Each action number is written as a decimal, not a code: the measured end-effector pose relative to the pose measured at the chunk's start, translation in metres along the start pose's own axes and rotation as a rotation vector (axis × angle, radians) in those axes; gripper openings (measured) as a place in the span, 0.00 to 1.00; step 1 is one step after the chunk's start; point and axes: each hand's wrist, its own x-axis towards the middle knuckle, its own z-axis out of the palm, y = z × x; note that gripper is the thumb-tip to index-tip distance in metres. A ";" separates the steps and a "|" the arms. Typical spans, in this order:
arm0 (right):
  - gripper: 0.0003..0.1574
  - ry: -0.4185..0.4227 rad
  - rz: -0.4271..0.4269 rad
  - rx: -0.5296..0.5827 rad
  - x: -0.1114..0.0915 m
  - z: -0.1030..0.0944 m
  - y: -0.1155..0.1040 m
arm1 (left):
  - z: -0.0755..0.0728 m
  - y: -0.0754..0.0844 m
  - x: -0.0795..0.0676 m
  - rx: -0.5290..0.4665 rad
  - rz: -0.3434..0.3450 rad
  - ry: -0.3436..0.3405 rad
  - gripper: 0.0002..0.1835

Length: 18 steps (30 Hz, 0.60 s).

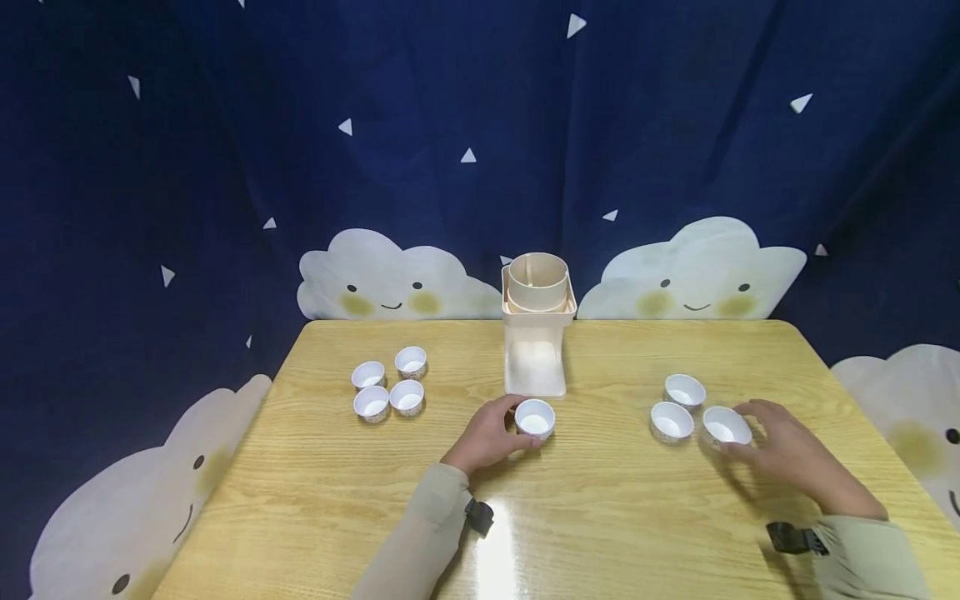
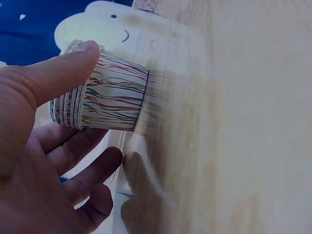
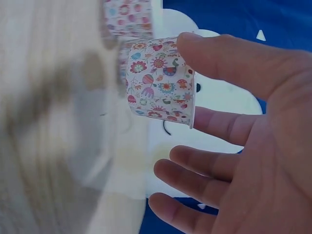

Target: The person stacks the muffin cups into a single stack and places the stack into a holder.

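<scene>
My left hand (image 1: 491, 435) pinches a small stack of white paper baking cups (image 1: 535, 419) by the rims, between thumb and fingers. In the left wrist view the outermost cup (image 2: 114, 95) has wavy coloured stripes, and several rims are nested together; its base meets the table. On the right side, my right hand (image 1: 783, 450) pinches one paper baking cup (image 3: 161, 80) printed with flowers and birds. Two similar cups stand close to it, a front one (image 1: 671, 422) and a back one (image 1: 685, 392). Whether the right cup touches the table cannot be told.
A cream-coloured stand with a round container (image 1: 537, 283) on top is at the table's back middle. Several paper cups (image 1: 371, 404) are grouped at the left. The wooden table (image 1: 600, 508) meets a dark blue curtain with clouds behind.
</scene>
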 end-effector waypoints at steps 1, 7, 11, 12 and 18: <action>0.42 -0.008 0.011 0.000 0.000 -0.003 -0.002 | 0.000 0.000 0.000 -0.004 0.001 0.000 0.35; 0.43 -0.001 0.013 -0.029 0.000 -0.011 -0.009 | -0.001 0.000 0.000 -0.007 -0.006 -0.003 0.34; 0.43 0.024 -0.014 -0.026 0.001 -0.011 -0.013 | -0.001 0.000 0.000 -0.006 -0.008 -0.006 0.34; 0.42 0.036 -0.027 -0.030 0.001 -0.011 -0.015 | 0.000 0.000 0.000 -0.007 -0.008 -0.007 0.34; 0.40 0.092 -0.094 -0.050 0.002 -0.009 -0.023 | 0.000 0.000 0.000 -0.002 -0.002 -0.004 0.34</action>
